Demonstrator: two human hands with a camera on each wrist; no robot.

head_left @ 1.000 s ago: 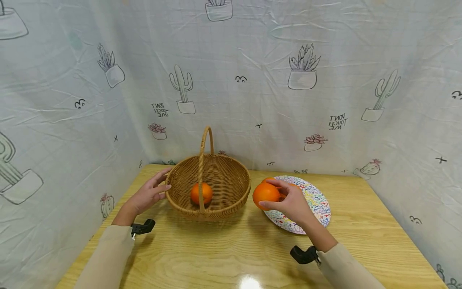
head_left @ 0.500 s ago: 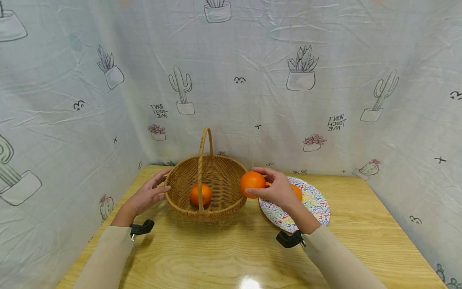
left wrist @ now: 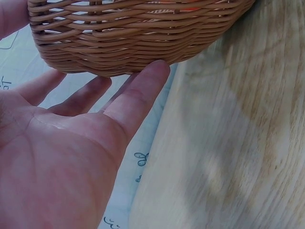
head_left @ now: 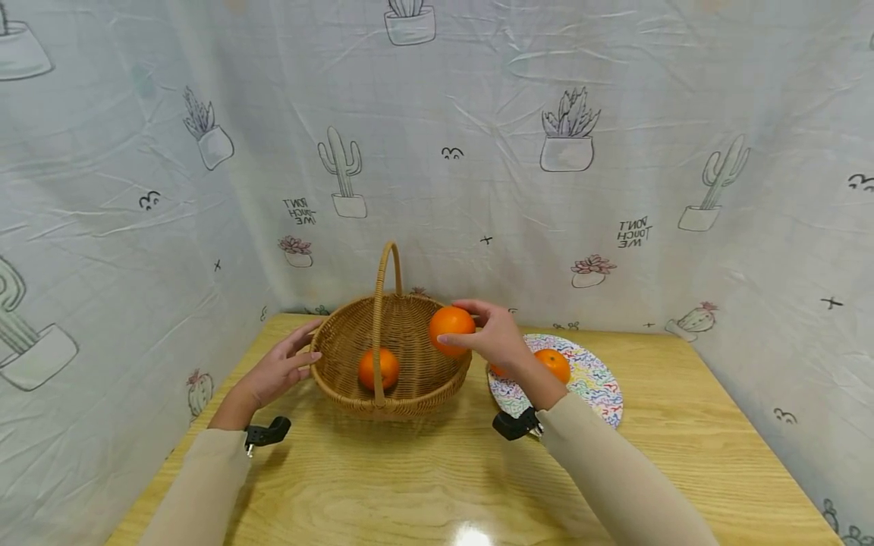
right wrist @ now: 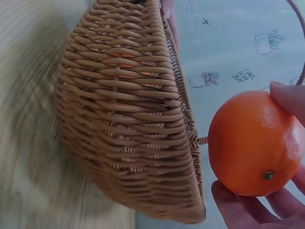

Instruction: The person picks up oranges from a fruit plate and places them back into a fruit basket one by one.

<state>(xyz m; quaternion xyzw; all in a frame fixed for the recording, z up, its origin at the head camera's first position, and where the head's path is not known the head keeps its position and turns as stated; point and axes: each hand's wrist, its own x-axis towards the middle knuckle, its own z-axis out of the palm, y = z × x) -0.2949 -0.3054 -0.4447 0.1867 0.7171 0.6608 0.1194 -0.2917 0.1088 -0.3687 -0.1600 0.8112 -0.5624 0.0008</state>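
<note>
An orange (head_left: pixel 451 331) is pinched between the thumb and fingers of my right hand (head_left: pixel 495 337), held over the right part of the wicker basket (head_left: pixel 426 398). In the right wrist view the orange (right wrist: pixel 255 143) shows a small green stem end, beside the basket rim (right wrist: pixel 183 119). Another orange (head_left: pixel 384 368) lies inside the basket, behind the front of its handle (head_left: pixel 378 326). My left hand (head_left: pixel 280 369) holds the basket's left end, thumb at the rim. In the left wrist view my left hand (left wrist: pixel 71 143) has its fingers along the woven wall (left wrist: pixel 133 43), several fingertips hidden behind it.
To the right a round plate (head_left: pixel 601 387) with a colourful squiggle pattern holds an orange (head_left: pixel 553 365) and another orange (head_left: pixel 498 371) partly covered by the right arm. A printed cloth (head_left: pixel 478 189) hangs behind the wooden table (head_left: pixel 382 485).
My right hand has carried the orange left and up from above the plate to over the basket. My left hand stays at the basket's left end.
</note>
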